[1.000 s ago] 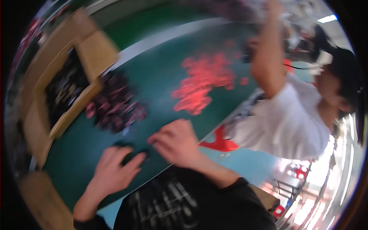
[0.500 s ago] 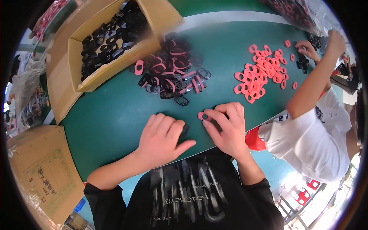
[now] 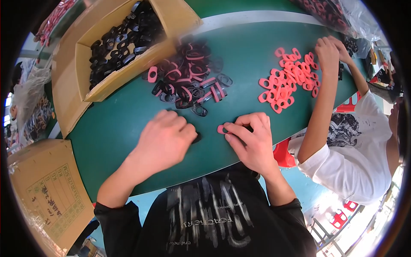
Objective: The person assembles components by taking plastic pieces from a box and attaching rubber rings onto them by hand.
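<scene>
My right hand (image 3: pixel 253 139) pinches a small pink oval ring (image 3: pixel 220 129) between thumb and fingertips, just above the green tabletop. To its left, my left hand (image 3: pixel 165 138) is closed with its back up and slightly blurred. A bit of a dark oval piece (image 3: pixel 197 138) shows past its fingers; the rest of that piece is hidden. Beyond both hands lies a mixed heap of black and pink oval pieces (image 3: pixel 188 79). A pile of pink oval rings (image 3: pixel 289 81) is spread farther right.
An open cardboard box (image 3: pixel 81 64) of black pieces stands at the far left, and another carton (image 3: pixel 47 197) at the near left. On the right a co-worker's arms (image 3: pixel 323 103) reach over the green table (image 3: pixel 128 113). A clear plastic bag (image 3: pixel 364 21) lies at the far right.
My left hand has moved left and a little away from my right hand, with the dark piece. My right hand barely shifted. The co-worker's near arm swung left toward the pink pile.
</scene>
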Motion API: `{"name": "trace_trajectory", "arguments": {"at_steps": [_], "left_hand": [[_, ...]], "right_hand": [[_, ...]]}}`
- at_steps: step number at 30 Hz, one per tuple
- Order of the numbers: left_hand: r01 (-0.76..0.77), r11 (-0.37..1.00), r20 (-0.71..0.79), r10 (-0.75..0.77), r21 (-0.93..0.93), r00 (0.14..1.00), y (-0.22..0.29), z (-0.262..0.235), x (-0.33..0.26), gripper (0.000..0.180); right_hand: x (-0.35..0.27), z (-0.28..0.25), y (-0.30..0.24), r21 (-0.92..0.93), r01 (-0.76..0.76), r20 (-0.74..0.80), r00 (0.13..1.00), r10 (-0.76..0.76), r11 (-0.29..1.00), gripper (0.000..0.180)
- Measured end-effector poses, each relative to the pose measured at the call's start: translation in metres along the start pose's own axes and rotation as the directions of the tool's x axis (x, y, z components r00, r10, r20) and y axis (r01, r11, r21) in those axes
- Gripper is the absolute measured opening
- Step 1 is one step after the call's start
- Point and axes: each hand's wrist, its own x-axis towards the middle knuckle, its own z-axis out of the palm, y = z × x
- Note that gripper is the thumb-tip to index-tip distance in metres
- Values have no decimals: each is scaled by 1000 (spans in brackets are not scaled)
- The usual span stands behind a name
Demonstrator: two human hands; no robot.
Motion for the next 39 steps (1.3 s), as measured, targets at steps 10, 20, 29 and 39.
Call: {"name": "trace_trajectory", "arguments": {"at_steps": [10,20,29,39], "left_hand": [[112,989,-79,-120,-98,990,8,-2,-16,23],[22,985,-51,-31,-173,998,15,9,-3,36],[176,984,-145,-178,-26,973,29,19,10,41],[-52,983,-167,22,-178,986,35,32,38,33]], "right_hand": [[3,0,-5,8,-39,22,999,39,999,25],[0,2,-2,-3,-19,-1,1000,19,1000,23],[3,-6,-6,2,-55,45,997,55,998,28],[15,-31,30,-184,-343,-243,924,295,921,31]]}}
